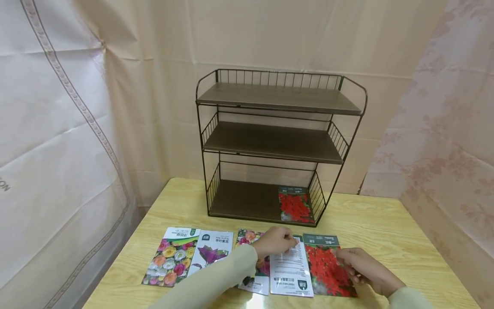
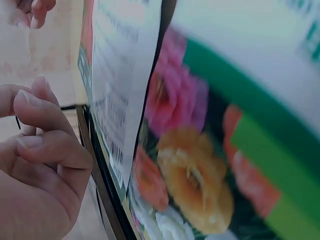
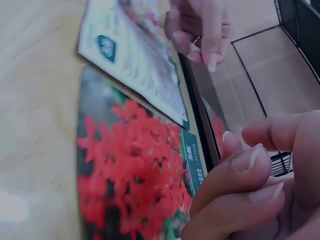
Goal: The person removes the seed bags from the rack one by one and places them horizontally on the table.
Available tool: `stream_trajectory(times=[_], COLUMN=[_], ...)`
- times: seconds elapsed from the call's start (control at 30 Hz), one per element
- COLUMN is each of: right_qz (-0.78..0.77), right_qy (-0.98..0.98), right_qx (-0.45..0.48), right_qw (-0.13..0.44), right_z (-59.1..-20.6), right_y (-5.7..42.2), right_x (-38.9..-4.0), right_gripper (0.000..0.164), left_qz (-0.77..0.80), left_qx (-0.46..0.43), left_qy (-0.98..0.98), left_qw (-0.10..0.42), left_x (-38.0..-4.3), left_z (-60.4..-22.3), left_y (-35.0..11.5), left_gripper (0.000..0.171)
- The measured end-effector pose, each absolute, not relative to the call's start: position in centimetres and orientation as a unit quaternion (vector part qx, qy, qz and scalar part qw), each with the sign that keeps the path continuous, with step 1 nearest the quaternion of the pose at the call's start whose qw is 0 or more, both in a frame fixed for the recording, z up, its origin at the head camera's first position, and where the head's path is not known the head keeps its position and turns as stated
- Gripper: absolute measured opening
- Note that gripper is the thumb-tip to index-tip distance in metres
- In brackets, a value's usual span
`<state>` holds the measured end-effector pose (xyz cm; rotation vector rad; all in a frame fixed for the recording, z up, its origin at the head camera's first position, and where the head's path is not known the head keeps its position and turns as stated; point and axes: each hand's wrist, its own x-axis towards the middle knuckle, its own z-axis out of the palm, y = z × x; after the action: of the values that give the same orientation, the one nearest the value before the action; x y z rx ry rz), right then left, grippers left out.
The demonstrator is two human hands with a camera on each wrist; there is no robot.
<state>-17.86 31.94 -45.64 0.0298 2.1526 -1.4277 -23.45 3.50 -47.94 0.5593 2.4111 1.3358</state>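
My left hand (image 1: 275, 241) hovers over the top of a white seed packet (image 1: 291, 272) that lies printed-text side up. Its fingers are loosely curled with nothing between them in the left wrist view. My right hand (image 1: 364, 268) is over the right edge of a red-flower seed packet (image 1: 328, 268); in the right wrist view its fingers (image 3: 240, 185) bend loosely and hold nothing. Under my left wrist lies a mixed-flower packet (image 1: 263, 266), partly hidden. Further left are a purple-flower packet (image 1: 212, 253) and a multicoloured-flower packet (image 1: 173, 257).
Behind the packets stands a three-tier rack (image 1: 247, 199) with dark shelves and black wire sides. Another red-flower packet (image 1: 295, 206) lies at the right end of its bottom shelf. Cloth curtains (image 1: 162, 107) surround the wooden table (image 1: 386, 231).
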Motion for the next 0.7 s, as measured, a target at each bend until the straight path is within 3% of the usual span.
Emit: stream_trajectory(times=[0.7], right_qz=[-0.562], right_qy=[0.8], right_qx=[0.045], right_qw=[0.204], right_z=[-45.6], right_y=[27.1], right_x=[-24.0], right_gripper=[0.052], left_qz=[0.465], left_qx=[0.137], left_qy=[0.866], left_qw=[0.121], left_x=[-29.6], left_z=[-48.6], left_y=[2.0], left_gripper=[0.028])
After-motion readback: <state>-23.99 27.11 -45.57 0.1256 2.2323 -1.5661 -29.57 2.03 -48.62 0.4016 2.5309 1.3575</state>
